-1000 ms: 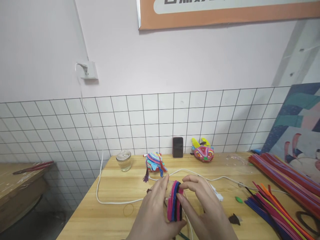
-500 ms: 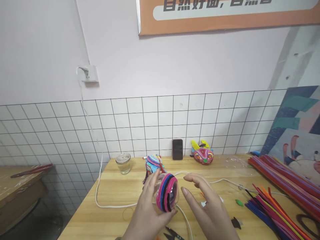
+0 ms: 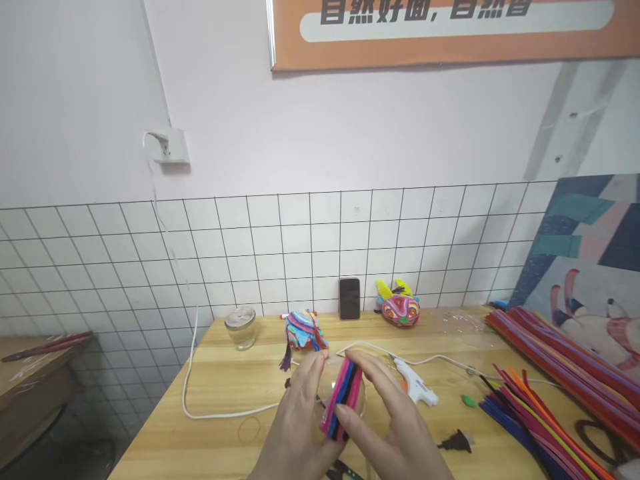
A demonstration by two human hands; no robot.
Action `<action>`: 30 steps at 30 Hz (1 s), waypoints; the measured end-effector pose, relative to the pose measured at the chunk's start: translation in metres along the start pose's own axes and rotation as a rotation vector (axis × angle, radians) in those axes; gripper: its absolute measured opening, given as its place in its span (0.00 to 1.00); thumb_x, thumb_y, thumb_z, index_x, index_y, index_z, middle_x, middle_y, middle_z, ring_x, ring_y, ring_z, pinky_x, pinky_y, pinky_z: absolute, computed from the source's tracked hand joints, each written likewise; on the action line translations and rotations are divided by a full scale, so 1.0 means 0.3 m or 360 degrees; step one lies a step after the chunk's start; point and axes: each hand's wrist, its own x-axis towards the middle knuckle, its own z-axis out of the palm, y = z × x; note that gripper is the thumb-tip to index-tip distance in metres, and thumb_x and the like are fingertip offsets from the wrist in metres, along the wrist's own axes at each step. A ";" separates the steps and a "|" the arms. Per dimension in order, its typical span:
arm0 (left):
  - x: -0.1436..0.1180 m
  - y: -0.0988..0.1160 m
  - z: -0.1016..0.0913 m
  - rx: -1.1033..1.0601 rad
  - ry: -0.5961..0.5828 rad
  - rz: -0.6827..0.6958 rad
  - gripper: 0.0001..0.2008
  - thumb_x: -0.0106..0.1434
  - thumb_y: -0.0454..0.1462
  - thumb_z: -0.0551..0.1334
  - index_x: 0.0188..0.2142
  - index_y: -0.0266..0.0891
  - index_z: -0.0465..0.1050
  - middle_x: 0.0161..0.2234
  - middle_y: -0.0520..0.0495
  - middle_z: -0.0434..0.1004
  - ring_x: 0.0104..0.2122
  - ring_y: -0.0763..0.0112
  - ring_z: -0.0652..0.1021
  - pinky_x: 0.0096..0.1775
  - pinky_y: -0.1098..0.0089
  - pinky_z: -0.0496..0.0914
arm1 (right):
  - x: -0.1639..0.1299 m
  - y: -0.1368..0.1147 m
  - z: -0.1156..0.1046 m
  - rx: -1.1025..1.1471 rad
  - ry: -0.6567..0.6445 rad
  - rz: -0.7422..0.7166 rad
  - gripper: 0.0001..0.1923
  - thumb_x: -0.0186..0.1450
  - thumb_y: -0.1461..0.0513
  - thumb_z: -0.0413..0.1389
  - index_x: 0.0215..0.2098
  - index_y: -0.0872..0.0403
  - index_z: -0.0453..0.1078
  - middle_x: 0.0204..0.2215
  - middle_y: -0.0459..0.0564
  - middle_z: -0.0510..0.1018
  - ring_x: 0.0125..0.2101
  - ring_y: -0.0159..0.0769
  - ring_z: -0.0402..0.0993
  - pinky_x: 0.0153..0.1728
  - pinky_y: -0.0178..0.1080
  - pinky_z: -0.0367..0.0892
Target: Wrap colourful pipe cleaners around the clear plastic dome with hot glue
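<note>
A clear plastic ball (image 3: 364,402) banded with pink, blue and black pipe cleaners (image 3: 345,393) is held above the table between my two hands. My left hand (image 3: 295,420) cups its left side, fingers curved around it. On the other side my right hand (image 3: 395,423) presses its thumb against the band, with its fingertips at the band's top edge. Just behind the right hand lies a white hot glue gun (image 3: 417,387). Dark-bladed snips (image 3: 345,471) lie below the hands, partly hidden by them.
A striped yarn craft (image 3: 303,328), a phone (image 3: 349,299), a yellow-eared animal craft (image 3: 399,308) and a glass jar (image 3: 241,330) stand along the back. Bundled pipe cleaners (image 3: 530,413) lie at right, near a black plug (image 3: 457,441). A white cord (image 3: 225,417) crosses the table.
My right hand has come in from the right and now grips the banded ball. The ball has turned, showing its band more side-on. The view has shifted slightly.
</note>
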 end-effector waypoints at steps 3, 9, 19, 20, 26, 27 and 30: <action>0.003 -0.004 0.004 0.0031 0.0042 0.0178 0.39 0.60 0.36 0.60 0.66 0.51 0.41 0.61 0.38 0.64 0.58 0.48 0.68 0.53 0.47 0.67 | 0.012 0.001 -0.014 0.0278 -0.0017 0.0292 0.20 0.65 0.54 0.53 0.53 0.50 0.64 0.53 0.52 0.73 0.54 0.43 0.68 0.54 0.42 0.65; 0.002 -0.032 0.025 -0.0032 0.0051 0.0410 0.43 0.57 0.35 0.63 0.66 0.46 0.42 0.59 0.37 0.66 0.57 0.48 0.69 0.54 0.52 0.67 | 0.051 0.033 -0.017 0.0879 0.0075 0.0622 0.17 0.61 0.52 0.56 0.44 0.53 0.70 0.41 0.54 0.78 0.44 0.45 0.73 0.46 0.45 0.68; 0.025 0.060 -0.012 -0.0841 0.0386 -0.0512 0.45 0.44 0.38 0.73 0.61 0.50 0.58 0.58 0.41 0.68 0.57 0.47 0.68 0.57 0.52 0.63 | 0.075 0.057 -0.029 0.0877 0.0216 0.0661 0.20 0.61 0.50 0.54 0.44 0.56 0.66 0.17 0.36 0.62 0.23 0.33 0.63 0.30 0.37 0.61; 0.034 0.066 -0.018 -0.0948 0.0435 -0.0579 0.46 0.43 0.39 0.74 0.61 0.49 0.57 0.57 0.41 0.69 0.57 0.47 0.69 0.55 0.55 0.65 | 0.072 0.060 -0.029 0.0866 0.0206 0.0648 0.20 0.61 0.50 0.54 0.44 0.56 0.66 0.18 0.37 0.63 0.24 0.33 0.63 0.31 0.37 0.61; 0.077 0.045 -0.062 -0.1559 0.0483 -0.0779 0.50 0.43 0.39 0.75 0.62 0.47 0.52 0.54 0.39 0.73 0.52 0.49 0.74 0.49 0.59 0.72 | 0.058 0.047 -0.022 0.0823 -0.0130 0.0616 0.21 0.63 0.50 0.51 0.48 0.55 0.65 0.38 0.53 0.76 0.43 0.41 0.72 0.46 0.42 0.65; 0.082 0.041 -0.071 -0.1646 0.0475 -0.0797 0.48 0.45 0.39 0.74 0.62 0.47 0.53 0.55 0.39 0.72 0.53 0.49 0.73 0.50 0.59 0.70 | 0.056 0.036 -0.025 0.0795 -0.0224 0.0615 0.22 0.64 0.50 0.50 0.49 0.55 0.65 0.41 0.56 0.77 0.46 0.43 0.72 0.48 0.43 0.65; 0.095 0.041 -0.099 -0.1864 0.0428 -0.0840 0.40 0.48 0.40 0.73 0.59 0.45 0.60 0.55 0.40 0.73 0.58 0.51 0.68 0.56 0.59 0.64 | 0.049 -0.008 -0.039 0.0611 -0.0439 0.0566 0.24 0.65 0.49 0.48 0.49 0.56 0.69 0.45 0.58 0.78 0.50 0.44 0.72 0.51 0.43 0.65</action>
